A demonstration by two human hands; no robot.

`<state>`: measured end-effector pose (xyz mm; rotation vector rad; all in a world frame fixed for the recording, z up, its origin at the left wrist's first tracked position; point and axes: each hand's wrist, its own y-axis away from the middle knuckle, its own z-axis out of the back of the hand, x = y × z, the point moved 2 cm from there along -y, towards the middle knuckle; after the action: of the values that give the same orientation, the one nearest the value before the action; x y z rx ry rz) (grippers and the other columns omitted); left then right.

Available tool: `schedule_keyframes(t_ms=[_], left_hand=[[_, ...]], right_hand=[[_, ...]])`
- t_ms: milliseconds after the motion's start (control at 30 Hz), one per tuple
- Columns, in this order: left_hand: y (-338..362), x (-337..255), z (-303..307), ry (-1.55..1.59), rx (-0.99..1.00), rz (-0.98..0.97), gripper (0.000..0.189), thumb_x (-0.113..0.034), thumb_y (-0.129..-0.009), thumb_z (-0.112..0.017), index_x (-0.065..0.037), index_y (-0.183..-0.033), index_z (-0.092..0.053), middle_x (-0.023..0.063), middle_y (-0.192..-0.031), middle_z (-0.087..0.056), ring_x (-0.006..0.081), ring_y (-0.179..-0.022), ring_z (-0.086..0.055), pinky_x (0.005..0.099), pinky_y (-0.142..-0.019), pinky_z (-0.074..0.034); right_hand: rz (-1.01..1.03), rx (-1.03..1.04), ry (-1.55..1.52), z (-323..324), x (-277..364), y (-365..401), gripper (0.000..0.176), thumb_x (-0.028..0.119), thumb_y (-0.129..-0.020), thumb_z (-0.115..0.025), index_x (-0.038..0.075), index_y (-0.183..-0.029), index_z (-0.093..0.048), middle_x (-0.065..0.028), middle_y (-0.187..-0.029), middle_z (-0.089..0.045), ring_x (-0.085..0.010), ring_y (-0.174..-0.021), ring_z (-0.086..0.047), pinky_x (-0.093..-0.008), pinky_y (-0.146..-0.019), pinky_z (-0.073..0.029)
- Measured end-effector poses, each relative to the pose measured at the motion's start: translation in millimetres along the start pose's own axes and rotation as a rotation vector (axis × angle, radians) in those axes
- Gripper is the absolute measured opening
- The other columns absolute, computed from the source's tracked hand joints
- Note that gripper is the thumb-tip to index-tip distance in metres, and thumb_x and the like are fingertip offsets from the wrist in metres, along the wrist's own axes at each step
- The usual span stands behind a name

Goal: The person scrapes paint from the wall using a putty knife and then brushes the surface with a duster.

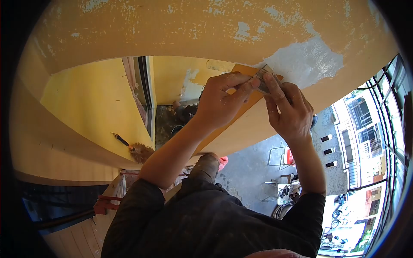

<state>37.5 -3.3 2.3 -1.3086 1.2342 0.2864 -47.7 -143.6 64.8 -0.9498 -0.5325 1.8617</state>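
Observation:
Pinched between my two hands is a thin, flat grey piece that looks like a scraper blade. My left hand closes thumb and forefinger on its left side. On its other side, the bent fingers of my right hand press against it. The piece is at the lower edge of an orange painted beam, beside a whitish bare patch. Fingers partly cover the piece, so its full shape is hidden.
A dark-handled tool and a brown bristly brush lie on the yellow ledge. A ladder stands below left. Far down on the grey floor are a red-seated chair and clutter. Flaking paint covers the beam.

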Motion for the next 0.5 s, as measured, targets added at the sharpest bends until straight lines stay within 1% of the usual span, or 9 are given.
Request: schedule_keyframes(t_ms=[33, 100, 300, 400, 500], left_hand=[[-1, 0, 0, 0.002, -0.001, -0.002, 0.027, -0.024, -0.089, -0.064, 0.002, -0.094, -0.068, 0.0069, -0.07, -0.064, 0.0077, -0.061, -0.056, 0.0234, -0.055, -0.044], [-2, -1, -1, 0.064, -0.009, -0.009, 0.025, -0.022, -0.091, -0.063, 0.003, -0.093, -0.067, 0.0021, -0.066, -0.058, 0.0077, -0.063, -0.053, 0.0228, -0.061, -0.042], [-6, 3, 4, -0.037, 0.016, -0.004, 0.025, -0.022, -0.091, -0.063, 0.003, -0.095, -0.068, 0.0024, -0.069, -0.061, 0.0082, -0.065, -0.055, 0.0229, -0.062, -0.043], [-6, 1, 5, 0.034, -0.03, -0.029, 0.026, -0.023, -0.09, -0.064, 0.002, -0.094, -0.068, 0.0019, -0.068, -0.061, 0.008, -0.065, -0.055, 0.0228, -0.063, -0.043], [-6, 0, 6, 0.021, -0.011, -0.012, 0.024, -0.021, -0.09, -0.064, 0.002, -0.093, -0.068, 0.0016, -0.067, -0.06, 0.0078, -0.065, -0.055, 0.0225, -0.063, -0.043]], right_hand=[[0.016, -0.018, 0.026, -1, -1, 0, 0.056, 0.014, -0.073, -0.075, 0.024, -0.126, -0.059, -0.0015, -0.079, -0.052, -0.0133, -0.064, -0.057, -0.0276, -0.055, -0.051], [0.028, -0.027, 0.034, -2, -2, -3, 0.056, 0.014, -0.073, -0.075, 0.024, -0.126, -0.06, -0.0012, -0.077, -0.052, -0.0133, -0.063, -0.056, -0.0274, -0.054, -0.051], [0.052, -0.041, -0.005, -5, -3, -10, 0.054, 0.013, -0.073, -0.074, 0.023, -0.124, -0.061, -0.0002, -0.075, -0.053, -0.0136, -0.061, -0.057, -0.0276, -0.054, -0.051], [0.057, -0.041, -0.029, -4, 1, -16, 0.053, 0.013, -0.073, -0.074, 0.022, -0.124, -0.061, -0.0005, -0.077, -0.055, -0.0142, -0.063, -0.059, -0.0277, -0.054, -0.052], [0.027, -0.007, -0.036, -1, -1, -12, 0.052, 0.013, -0.074, -0.073, 0.021, -0.123, -0.061, -0.0012, -0.079, -0.057, -0.0151, -0.065, -0.06, -0.0283, -0.054, -0.052]])
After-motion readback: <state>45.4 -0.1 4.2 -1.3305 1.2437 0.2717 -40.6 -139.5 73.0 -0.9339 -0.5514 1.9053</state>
